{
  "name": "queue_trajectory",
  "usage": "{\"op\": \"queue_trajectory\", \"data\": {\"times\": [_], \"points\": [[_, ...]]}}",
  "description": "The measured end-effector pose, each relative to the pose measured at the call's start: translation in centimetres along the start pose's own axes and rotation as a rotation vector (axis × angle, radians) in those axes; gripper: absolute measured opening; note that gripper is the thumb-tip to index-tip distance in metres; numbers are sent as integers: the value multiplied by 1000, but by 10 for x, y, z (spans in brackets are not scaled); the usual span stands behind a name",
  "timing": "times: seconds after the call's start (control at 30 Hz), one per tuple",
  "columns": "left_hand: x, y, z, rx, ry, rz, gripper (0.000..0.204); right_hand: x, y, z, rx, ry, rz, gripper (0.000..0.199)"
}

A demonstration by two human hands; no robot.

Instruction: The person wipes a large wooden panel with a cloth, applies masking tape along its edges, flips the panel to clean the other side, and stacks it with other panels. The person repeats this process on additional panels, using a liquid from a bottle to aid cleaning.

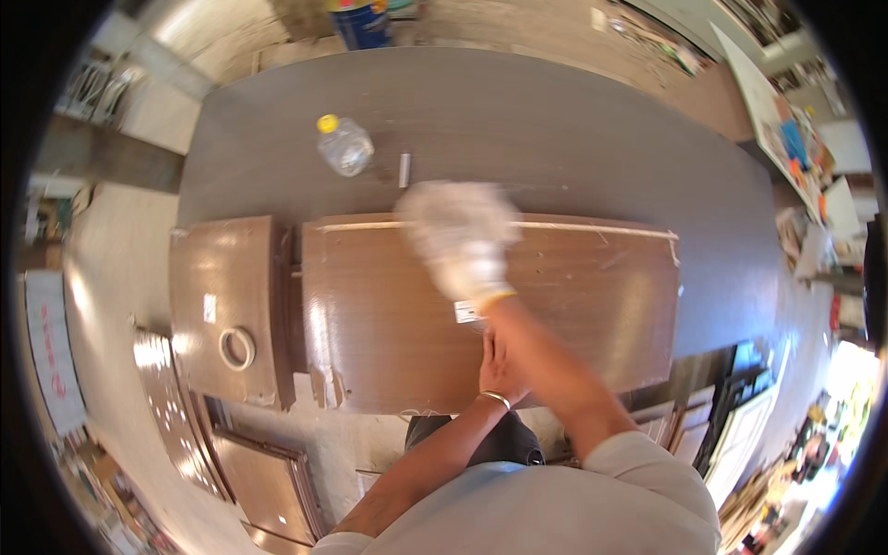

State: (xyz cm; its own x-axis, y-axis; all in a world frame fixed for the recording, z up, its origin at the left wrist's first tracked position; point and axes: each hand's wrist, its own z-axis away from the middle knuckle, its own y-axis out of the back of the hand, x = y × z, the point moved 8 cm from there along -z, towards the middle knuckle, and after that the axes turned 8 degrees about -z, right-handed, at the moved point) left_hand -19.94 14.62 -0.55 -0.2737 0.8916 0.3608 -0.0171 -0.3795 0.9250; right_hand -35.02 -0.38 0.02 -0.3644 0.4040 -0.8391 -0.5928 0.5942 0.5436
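Note:
A brown wood-grain panel (398, 314) lies flat in front of me, with a pale strip (601, 228) along its far edge. My left hand (500, 372), bare with a bangle at the wrist, rests on the panel near its front edge, fingers stretched out. Reaching over the left arm, my right hand (464, 231) is in a whitish glove at the panel's far edge, across the pale strip. Motion smears its fingers, so I cannot make out whether it grips anything. A small white label (467, 312) sits on the panel below the right wrist.
On the grey table (555, 120) stand a clear bottle with a yellow cap (346, 146) and a short white stick (404, 170). Left, a tape roll (237, 349) lies on a brown panel stack (199, 268). More panels (264, 481) lean below. A blue bucket (361, 25) stands beyond the table.

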Motion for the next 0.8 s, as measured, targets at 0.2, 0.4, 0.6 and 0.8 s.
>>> {"op": "queue_trajectory", "data": {"times": [0.2,0.4,0.6,0.8], "points": [[-6,1,1,111,-80,62,66,-114,-123,23,-219,532,82,40],[0,2,1,7,-16,62,68,62,180,77,398,-1,23,25],[3,7,-2,-37,7,15,70,118,247,167,691,-163,257,32],[2,-7,-2,-128,32,31,75,3,41,110,-100,483,65,46]]}}
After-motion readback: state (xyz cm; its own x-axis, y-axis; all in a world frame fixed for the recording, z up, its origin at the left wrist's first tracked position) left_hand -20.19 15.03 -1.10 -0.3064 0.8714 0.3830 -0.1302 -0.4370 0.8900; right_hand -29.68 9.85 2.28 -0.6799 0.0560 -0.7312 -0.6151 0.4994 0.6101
